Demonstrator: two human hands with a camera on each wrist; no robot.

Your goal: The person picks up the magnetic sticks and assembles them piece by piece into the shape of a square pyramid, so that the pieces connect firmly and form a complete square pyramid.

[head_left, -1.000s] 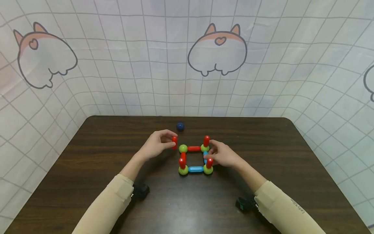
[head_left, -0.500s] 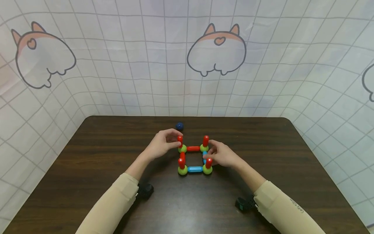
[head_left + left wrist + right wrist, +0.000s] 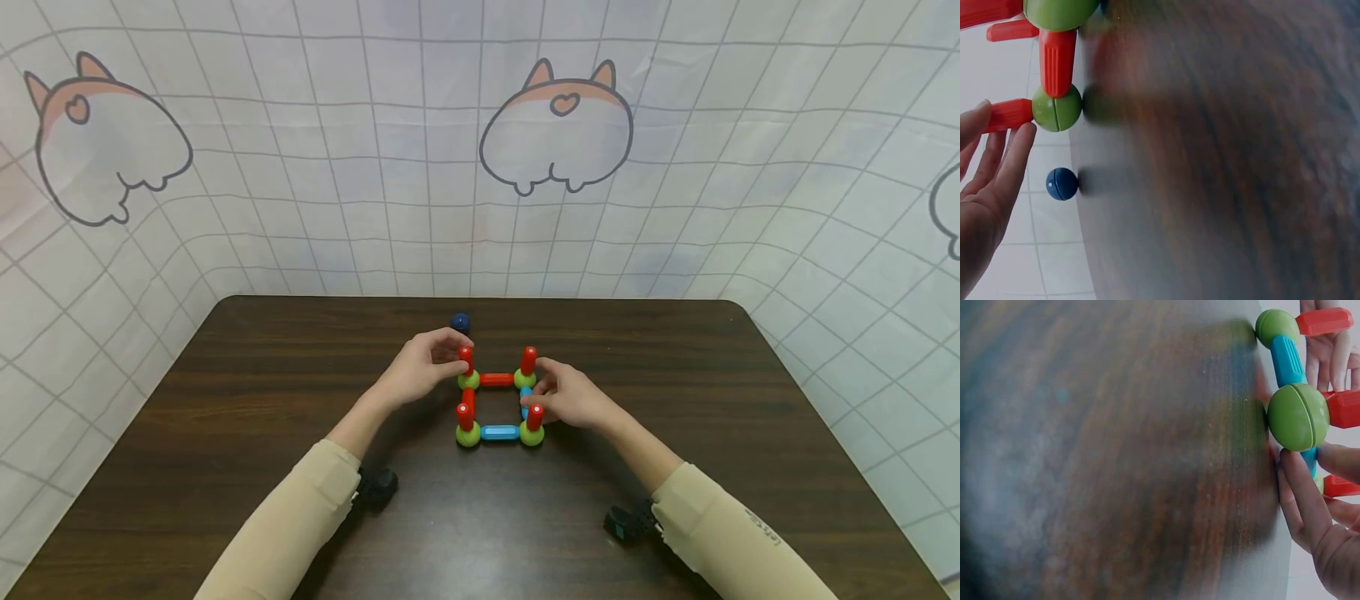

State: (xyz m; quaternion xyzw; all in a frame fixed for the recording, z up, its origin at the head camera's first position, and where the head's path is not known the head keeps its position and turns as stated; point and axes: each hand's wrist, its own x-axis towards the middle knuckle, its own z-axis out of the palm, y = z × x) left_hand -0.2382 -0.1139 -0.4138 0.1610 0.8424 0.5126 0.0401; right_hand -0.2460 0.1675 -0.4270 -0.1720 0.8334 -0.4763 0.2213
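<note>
A square frame of green balls and short rods lies on the table, with red rods standing upright on its corners. My left hand (image 3: 423,367) pinches the upright red rod (image 3: 1010,115) at the back-left corner between thumb and fingers. In the left wrist view that rod's lower end meets the green ball (image 3: 1057,107). My right hand (image 3: 573,398) holds the frame's right side, thumb and fingers around the blue rod (image 3: 1309,459) just behind the front-right ball (image 3: 1297,417). Another blue rod (image 3: 500,432) forms the front side; a red rod (image 3: 497,380) forms the back.
A dark blue ball (image 3: 461,322) sits behind the frame, close past the left hand's fingertips. The dark wooden table (image 3: 675,350) ends at a back edge against a white gridded cloth (image 3: 337,167) with cartoon animals.
My left hand has moved right, bringing the red rod from beside the frame onto the back-left green ball, where it now stands upright. The right hand has stayed on the blue rod.
</note>
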